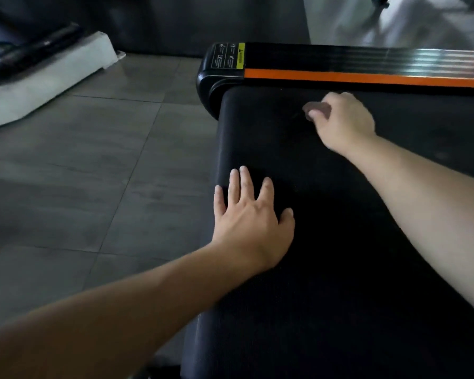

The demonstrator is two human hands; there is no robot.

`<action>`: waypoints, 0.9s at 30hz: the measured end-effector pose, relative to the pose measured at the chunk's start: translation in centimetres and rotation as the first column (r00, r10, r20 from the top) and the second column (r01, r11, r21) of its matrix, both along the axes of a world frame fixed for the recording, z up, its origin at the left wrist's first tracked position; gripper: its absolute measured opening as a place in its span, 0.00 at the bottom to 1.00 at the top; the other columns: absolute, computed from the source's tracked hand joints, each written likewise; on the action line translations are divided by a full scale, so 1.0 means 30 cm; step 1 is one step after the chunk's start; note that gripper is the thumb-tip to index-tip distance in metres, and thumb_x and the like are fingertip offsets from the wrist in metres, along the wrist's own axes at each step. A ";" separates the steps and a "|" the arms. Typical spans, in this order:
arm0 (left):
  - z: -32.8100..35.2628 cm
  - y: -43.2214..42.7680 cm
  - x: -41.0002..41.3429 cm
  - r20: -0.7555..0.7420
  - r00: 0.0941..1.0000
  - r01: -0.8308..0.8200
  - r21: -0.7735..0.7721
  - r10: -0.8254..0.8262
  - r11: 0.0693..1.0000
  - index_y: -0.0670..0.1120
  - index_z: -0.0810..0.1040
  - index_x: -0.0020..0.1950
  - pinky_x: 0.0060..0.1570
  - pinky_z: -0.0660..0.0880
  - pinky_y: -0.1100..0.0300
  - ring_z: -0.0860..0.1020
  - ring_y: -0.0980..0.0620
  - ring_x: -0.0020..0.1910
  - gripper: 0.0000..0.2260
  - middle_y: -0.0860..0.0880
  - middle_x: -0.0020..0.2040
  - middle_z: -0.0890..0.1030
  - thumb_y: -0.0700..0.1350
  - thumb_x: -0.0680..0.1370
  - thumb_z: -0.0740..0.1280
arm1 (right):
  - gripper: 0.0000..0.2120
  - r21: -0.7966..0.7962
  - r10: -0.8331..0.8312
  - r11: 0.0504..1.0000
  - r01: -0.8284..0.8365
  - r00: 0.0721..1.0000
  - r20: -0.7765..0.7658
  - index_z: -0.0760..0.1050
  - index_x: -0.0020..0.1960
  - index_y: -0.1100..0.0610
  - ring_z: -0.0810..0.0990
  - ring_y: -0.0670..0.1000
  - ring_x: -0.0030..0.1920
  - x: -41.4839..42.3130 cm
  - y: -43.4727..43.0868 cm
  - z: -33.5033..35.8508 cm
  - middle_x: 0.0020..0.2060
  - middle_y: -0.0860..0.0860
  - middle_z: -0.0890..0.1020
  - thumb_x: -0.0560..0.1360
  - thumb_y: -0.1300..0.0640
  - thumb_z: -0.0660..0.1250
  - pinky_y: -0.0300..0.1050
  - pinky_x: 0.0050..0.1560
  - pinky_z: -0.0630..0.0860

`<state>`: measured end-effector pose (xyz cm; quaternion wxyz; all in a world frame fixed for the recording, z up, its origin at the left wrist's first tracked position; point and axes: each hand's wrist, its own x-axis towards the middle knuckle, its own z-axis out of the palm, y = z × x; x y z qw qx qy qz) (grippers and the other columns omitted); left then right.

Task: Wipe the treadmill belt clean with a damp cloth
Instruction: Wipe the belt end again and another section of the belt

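The black treadmill belt (340, 242) fills the right half of the head view. My left hand (251, 217) lies flat on the belt near its left end, fingers spread, holding nothing. My right hand (342, 120) is farther away on the belt, close to the side rail, with its fingers curled around a small, blurred grey-brown cloth (316, 109). Only a bit of the cloth shows past the fingertips.
A black side rail with an orange stripe (367, 76) and a yellow warning label (240, 56) borders the belt's far side. Grey floor tiles (93, 173) lie to the left. A white foam block (47, 77) carrying a black part sits at the far left.
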<state>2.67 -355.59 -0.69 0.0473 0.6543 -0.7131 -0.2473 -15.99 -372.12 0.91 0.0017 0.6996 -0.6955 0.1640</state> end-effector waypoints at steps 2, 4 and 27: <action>-0.003 0.005 -0.009 0.017 1.000 -0.011 0.023 0.011 1.000 0.54 0.47 0.85 0.79 0.32 0.44 0.31 0.48 0.81 0.32 0.43 0.84 0.35 0.62 0.84 0.51 | 0.15 0.011 0.067 0.998 -0.067 0.998 0.021 0.77 0.57 0.54 0.79 0.61 0.53 0.057 0.068 -0.010 0.56 0.56 0.77 0.80 0.43 0.63 0.52 0.48 0.76; -0.011 0.015 -0.022 0.104 0.995 0.002 -0.004 -0.001 1.000 0.54 0.44 0.85 0.78 0.32 0.43 0.30 0.47 0.81 0.32 0.43 0.84 0.35 0.63 0.84 0.49 | 0.15 0.035 0.259 0.965 -0.261 0.964 0.057 0.78 0.55 0.53 0.79 0.57 0.48 0.112 0.210 -0.021 0.52 0.52 0.76 0.80 0.43 0.63 0.51 0.47 0.77; -0.041 -0.040 -0.282 0.060 0.974 -0.209 -0.132 0.218 0.969 0.56 0.51 0.84 0.70 0.27 0.29 0.29 0.38 0.80 0.29 0.38 0.83 0.38 0.63 0.83 0.50 | 0.14 -0.050 0.188 0.980 -0.193 0.979 -0.079 0.78 0.56 0.56 0.79 0.61 0.54 -0.113 0.060 -0.034 0.56 0.56 0.78 0.80 0.46 0.64 0.55 0.50 0.78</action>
